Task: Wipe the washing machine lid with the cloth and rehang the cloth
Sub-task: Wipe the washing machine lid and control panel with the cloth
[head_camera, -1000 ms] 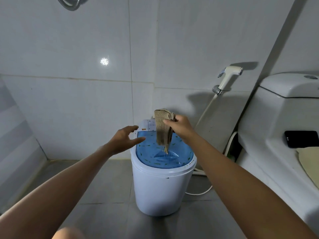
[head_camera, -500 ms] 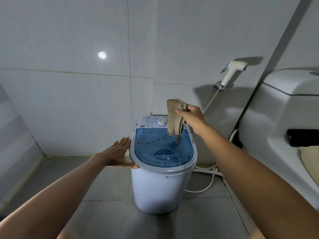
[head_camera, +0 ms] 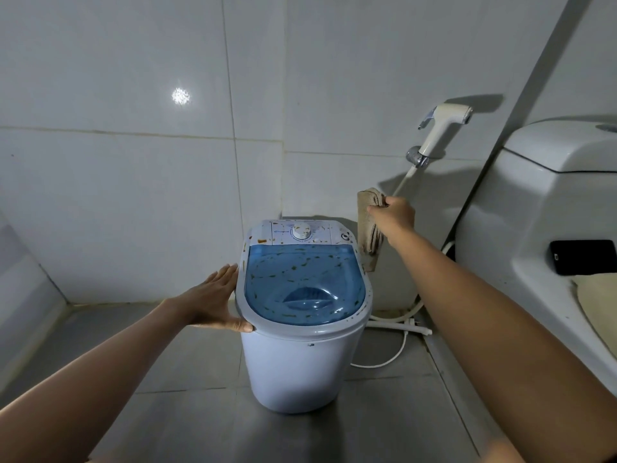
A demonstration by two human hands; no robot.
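A small white washing machine (head_camera: pixel 300 369) stands on the floor in the middle of the head view. Its translucent blue lid (head_camera: pixel 300 279) is closed and speckled with brown and green smears. My left hand (head_camera: pixel 213 300) lies flat against the left side of the machine's rim, fingers spread, thumb under the edge. My right hand (head_camera: pixel 394 217) is raised beside the machine's back right corner and pinches a beige cloth (head_camera: pixel 367 228), which hangs down folded in the air, clear of the lid.
A white toilet (head_camera: pixel 534 228) fills the right side, with a black phone (head_camera: pixel 582 257) and a beige mat on it. A bidet sprayer (head_camera: pixel 440 128) hangs on the tiled wall, its hose and a white cable trailing on the grey floor behind the machine.
My right hand carried the cloth from above the lid out to the right, past the machine's back corner. My left hand dropped from the air onto the machine's left rim.
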